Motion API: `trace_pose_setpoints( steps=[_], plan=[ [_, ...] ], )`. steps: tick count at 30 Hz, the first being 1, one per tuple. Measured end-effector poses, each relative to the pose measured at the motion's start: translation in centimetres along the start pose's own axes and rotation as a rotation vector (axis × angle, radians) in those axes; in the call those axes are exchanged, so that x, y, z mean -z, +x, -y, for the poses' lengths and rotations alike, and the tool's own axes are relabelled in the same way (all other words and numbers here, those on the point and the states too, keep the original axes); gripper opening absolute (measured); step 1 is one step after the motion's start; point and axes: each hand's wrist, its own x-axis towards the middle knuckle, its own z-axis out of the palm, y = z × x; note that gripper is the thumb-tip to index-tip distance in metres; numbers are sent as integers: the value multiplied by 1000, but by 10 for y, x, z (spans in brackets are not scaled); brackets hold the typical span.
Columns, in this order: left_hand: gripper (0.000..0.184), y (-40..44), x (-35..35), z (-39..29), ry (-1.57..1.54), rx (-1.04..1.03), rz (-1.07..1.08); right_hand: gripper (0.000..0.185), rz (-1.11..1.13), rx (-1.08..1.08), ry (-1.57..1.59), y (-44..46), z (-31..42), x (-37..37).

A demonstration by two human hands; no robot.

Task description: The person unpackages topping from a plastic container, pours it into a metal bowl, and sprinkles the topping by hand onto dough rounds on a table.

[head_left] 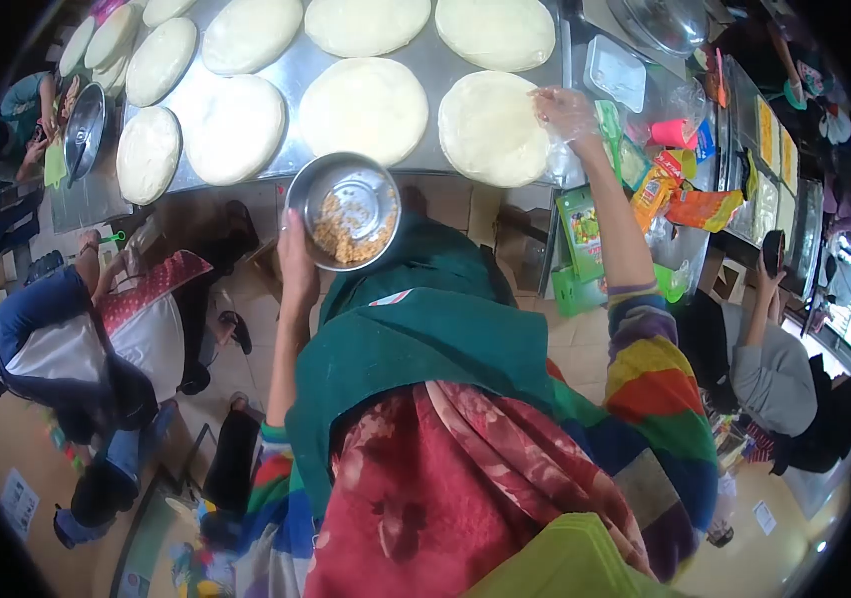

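Observation:
My left hand (296,261) grips the rim of a round metal bowl (303,184), its fingers mostly hidden beneath. Yellow-brown crumbs (336,237) lie in the bottom of the bowl, which is held just off the table's front edge. Over the right edge of a pale flat dough round (490,130) is my right hand (567,112), fingers a little bent and apart, with no object visible in them. Clear plastic (560,157) shows beside that wrist. Left of this round lie another pale round (364,112) and a third (236,130).
Several more rounds cover the metal table (291,90). To the right are a clear plastic tub (615,73), a pink cup (673,133), orange packets (702,209) and a green packet (580,234). A dark metal bowl (85,135) stands left. Other people work on both sides.

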Motion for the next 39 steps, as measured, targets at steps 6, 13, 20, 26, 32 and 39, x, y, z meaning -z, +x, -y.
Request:
trace_pose_setpoints(
  steps=[6, 13, 20, 26, 32, 39],
  plan=[
    [45, -20, -4, -2, -153, -53, -133, 26, 17, 44, -147, 37, 14, -26],
    [41, -29, -16, -1, -129, -42, -215, 26, 94, 132, -223, 36, 42, -63],
    [43, -18, -26, -11, -66, -60, -157, 20, -60, 515, -297, 15, 49, -90],
    [46, -10, -29, -19, -26, -64, -99, 21, 43, 351, -231, -26, 62, -87],
    [48, 0, -38, -24, 40, -93, -39, 22, 99, 257, -364, -55, 75, -77],
    [47, 15, -64, -27, 120, -165, 30, 14, -19, 170, -181, -68, 54, -68]
  ],
)
